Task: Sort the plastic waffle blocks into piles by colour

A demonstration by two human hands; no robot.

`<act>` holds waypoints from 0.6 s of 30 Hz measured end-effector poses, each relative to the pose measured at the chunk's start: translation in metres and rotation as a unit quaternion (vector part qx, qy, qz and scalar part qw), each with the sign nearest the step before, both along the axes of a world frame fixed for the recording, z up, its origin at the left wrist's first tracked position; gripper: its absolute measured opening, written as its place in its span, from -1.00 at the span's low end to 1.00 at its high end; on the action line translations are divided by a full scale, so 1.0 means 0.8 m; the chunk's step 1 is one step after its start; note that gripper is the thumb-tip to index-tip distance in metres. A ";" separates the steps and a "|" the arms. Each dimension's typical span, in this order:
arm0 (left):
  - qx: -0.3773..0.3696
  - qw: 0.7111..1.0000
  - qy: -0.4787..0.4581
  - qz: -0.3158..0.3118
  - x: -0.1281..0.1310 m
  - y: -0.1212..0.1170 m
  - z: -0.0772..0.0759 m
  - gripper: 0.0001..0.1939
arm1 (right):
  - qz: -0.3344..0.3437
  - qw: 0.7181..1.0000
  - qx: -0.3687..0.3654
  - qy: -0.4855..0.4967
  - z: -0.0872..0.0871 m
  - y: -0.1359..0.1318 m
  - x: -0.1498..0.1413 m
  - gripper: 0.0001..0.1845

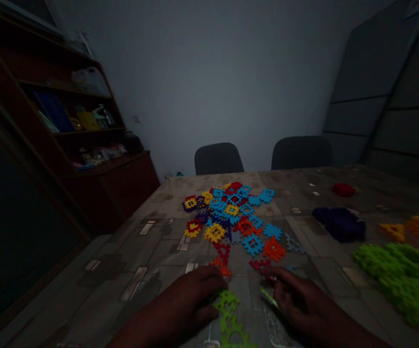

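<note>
My left hand [191, 295] lies low on the table, its fingers curled around the edge of a chain of green interlocking plastic tiles [229, 316] that runs toward me. My right hand [292, 295] lies beside it, fingers bent, pinching a small green tile piece [269, 297] at its fingertips. Just beyond both hands lies a spread of blue, red, orange, yellow and purple waffle tiles [233, 215], the nearest red ones [222, 256] almost touching my left fingers.
Sorted heaps lie on the patterned table [151, 251]: green tiles [401, 275] at right, purple [340, 223], orange-yellow [418, 227] and red [343, 189] further back. Two dark chairs [218, 158] stand at the far edge. A wooden shelf unit [82, 135] fills the left wall.
</note>
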State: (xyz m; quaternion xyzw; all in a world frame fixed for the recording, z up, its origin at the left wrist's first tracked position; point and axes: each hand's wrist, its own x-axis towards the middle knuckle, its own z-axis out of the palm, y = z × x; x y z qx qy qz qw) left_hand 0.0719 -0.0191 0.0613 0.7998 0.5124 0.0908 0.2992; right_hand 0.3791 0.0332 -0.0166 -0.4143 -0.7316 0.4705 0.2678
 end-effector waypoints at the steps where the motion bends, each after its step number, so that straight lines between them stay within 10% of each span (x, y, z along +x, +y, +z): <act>1: 0.008 1.000 -0.001 -0.001 0.000 0.000 -0.002 -0.48 | 0.008 1.000 0.027 -0.004 -0.007 0.000 -0.002 -0.44; 10: 0.142 0.989 -0.045 -0.010 0.004 0.001 -0.019 -0.67 | 0.078 0.984 0.155 -0.048 -0.026 -0.022 -0.023 -0.32; 18: 0.125 0.992 -0.012 -0.031 0.011 0.003 -0.015 -0.80 | 0.065 0.997 0.032 0.012 0.005 -0.007 -0.021 -0.32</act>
